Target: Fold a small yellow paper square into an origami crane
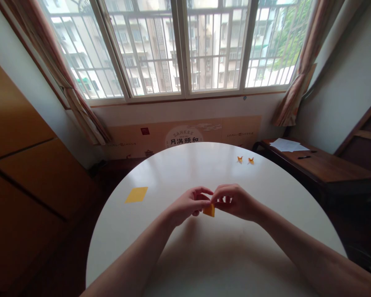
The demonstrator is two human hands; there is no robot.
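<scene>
A small piece of folded yellow paper [209, 210] is pinched between my two hands, above the middle of the white table. My left hand [195, 201] grips its left side and upper edge with closed fingers. From the other side, my right hand [233, 201] pinches the top corner between thumb and fingertips. The fingers cover the paper's upper part, so its folds there are hidden. Off to the left lies a flat yellow paper sheet [136, 194]. Two small folded orange-yellow paper shapes [240, 159] stand side by side at the table's far right.
The round white table [179, 264] has a curved edge all round. Beyond its right side stands a low wooden table [330, 165] with white papers [288, 144] on top. A wooden cabinet [21, 173] is at the left, and a barred window [182, 49] lies ahead.
</scene>
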